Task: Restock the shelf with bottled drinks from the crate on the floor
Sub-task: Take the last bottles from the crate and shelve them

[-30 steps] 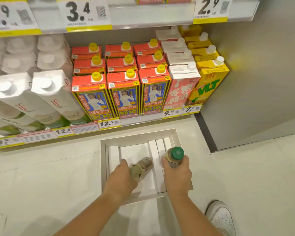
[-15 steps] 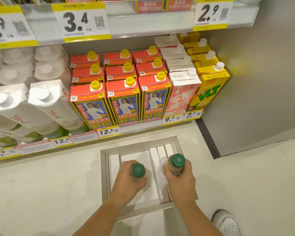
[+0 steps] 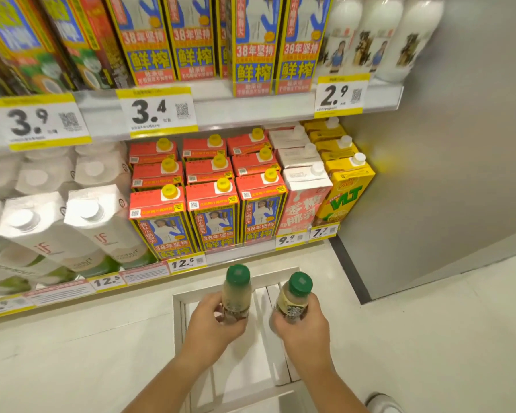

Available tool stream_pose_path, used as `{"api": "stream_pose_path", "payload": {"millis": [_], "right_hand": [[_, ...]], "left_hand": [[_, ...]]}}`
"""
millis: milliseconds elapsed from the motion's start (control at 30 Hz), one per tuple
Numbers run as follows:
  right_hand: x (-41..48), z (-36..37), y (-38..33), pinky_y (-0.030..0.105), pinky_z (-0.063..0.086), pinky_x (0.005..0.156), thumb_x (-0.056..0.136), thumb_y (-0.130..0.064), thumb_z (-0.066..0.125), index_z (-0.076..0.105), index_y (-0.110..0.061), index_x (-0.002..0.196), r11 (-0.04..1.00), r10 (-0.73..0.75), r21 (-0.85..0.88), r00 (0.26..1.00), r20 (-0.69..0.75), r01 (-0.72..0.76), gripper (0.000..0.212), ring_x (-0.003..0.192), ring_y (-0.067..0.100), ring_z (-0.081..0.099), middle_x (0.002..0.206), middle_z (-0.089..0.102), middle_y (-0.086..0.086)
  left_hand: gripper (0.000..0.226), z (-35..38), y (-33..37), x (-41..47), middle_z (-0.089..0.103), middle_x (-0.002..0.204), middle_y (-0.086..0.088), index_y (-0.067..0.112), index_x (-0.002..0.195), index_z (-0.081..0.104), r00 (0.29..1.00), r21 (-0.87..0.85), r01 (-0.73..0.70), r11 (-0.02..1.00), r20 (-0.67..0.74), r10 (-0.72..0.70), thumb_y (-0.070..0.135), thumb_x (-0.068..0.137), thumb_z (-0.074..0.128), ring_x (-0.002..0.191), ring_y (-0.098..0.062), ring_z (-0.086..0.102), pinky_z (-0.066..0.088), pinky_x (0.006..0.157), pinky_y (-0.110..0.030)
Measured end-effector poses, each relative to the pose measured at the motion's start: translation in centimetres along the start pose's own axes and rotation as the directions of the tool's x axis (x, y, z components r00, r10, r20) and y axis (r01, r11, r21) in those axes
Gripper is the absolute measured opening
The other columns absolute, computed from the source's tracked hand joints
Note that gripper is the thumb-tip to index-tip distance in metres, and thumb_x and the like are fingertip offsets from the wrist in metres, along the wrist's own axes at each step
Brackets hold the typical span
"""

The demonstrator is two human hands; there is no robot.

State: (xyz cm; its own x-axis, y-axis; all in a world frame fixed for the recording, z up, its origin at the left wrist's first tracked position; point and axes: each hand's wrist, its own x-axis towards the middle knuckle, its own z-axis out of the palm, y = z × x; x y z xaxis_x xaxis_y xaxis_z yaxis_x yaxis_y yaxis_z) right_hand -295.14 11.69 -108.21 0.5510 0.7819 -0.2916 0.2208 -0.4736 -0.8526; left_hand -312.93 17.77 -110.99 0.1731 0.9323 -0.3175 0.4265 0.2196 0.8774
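Over the crate (image 3: 178,323), left grip (image 3: 212,321) clasped left bottle (image 3: 236,293), right grip (image 3: 303,326) clasped right bottle (image 3: 293,299), both upright. Best move was: keep them apart, lift clear of crate rim w/o tilting.

Person, worn items and limbs: two forearms were bare to the lower frame edge; left hand (image 3: 212,323) and right hand (image 3: 306,327) were bare. One white rounded-toe shoe (image 3: 383,403) showed at lower right.
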Motion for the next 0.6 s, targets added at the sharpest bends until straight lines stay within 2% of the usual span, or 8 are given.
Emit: {"api": "stream_pose_path", "payload": {"millis": [200, 333, 467, 533, 600], "right_hand": [[-1.8, -3.0, -10.7, 0.031, 0.055, 0.068, 0.068, -0.019, 0.081, 0.059, -0.031, 0.093, 0.986, -0.141, 0.080, 0.988, -0.060, 0.146, 0.035, 0.072, 0.004, 0.065, 0.080, 0.070, -0.013], [-2.3, -6.6, -19.2, 0.024, 0.054, 0.068, 0.065, -0.022, 0.084, 0.061, -0.035, 0.097, 0.956, -0.265, 0.099, 0.957, -0.121, 0.277, 0.041, 0.076, 0.000, 0.067, 0.085, 0.073, -0.014], [-2.2, -11.2, -27.1, 0.022, 0.054, 0.062, 0.063, -0.023, 0.082, 0.060, -0.032, 0.089, 0.917, -0.379, 0.058, 0.909, -0.173, 0.394, 0.035, 0.069, 0.005, 0.068, 0.079, 0.073, -0.011], [-2.4, -14.1, -31.0, 0.017, 0.051, 0.056, 0.063, -0.022, 0.080, 0.060, -0.030, 0.085, 0.899, -0.424, 0.031, 0.887, -0.185, 0.436, 0.031, 0.064, 0.001, 0.066, 0.075, 0.072, -0.010], [-2.4, -17.0, -34.7, 0.017, 0.052, 0.058, 0.064, -0.019, 0.080, 0.060, -0.030, 0.085, 0.877, -0.469, 0.018, 0.862, -0.191, 0.481, 0.031, 0.066, 0.000, 0.066, 0.076, 0.072, -0.011]], "left_hand": [[0.034, -4.6, 12.8, -0.8, 0.061, 0.100, -0.002, 0.030, 0.089, 0.074, 0.967, -0.046, -0.245, 0.969, 0.056, 0.247, 0.009, 0.066, 0.086, 0.089, -0.011, 0.060, 0.055, 0.078, -0.027], [0.039, -7.9, 22.8, -1.9, 0.063, 0.100, 0.006, 0.038, 0.096, 0.075, 0.907, -0.043, -0.418, 0.907, 0.036, 0.420, 0.021, 0.062, 0.086, 0.090, -0.007, 0.063, 0.055, 0.083, -0.026], [0.028, -11.0, 32.5, -3.3, 0.064, 0.087, 0.006, 0.038, 0.084, 0.074, 0.827, 0.051, -0.560, 0.827, -0.027, 0.562, 0.030, 0.058, 0.081, 0.078, -0.002, 0.058, 0.044, 0.070, -0.012], [0.021, -12.5, 37.3, -4.1, 0.064, 0.086, 0.003, 0.037, 0.078, 0.073, 0.799, 0.083, -0.594, 0.800, -0.054, 0.599, 0.029, 0.060, 0.082, 0.076, -0.003, 0.058, 0.042, 0.067, -0.010], [0.021, -13.7, 41.6, -4.6, 0.065, 0.089, 0.003, 0.039, 0.078, 0.073, 0.780, 0.097, -0.614, 0.783, -0.076, 0.621, 0.033, 0.060, 0.082, 0.076, -0.002, 0.059, 0.043, 0.066, -0.010]]}}
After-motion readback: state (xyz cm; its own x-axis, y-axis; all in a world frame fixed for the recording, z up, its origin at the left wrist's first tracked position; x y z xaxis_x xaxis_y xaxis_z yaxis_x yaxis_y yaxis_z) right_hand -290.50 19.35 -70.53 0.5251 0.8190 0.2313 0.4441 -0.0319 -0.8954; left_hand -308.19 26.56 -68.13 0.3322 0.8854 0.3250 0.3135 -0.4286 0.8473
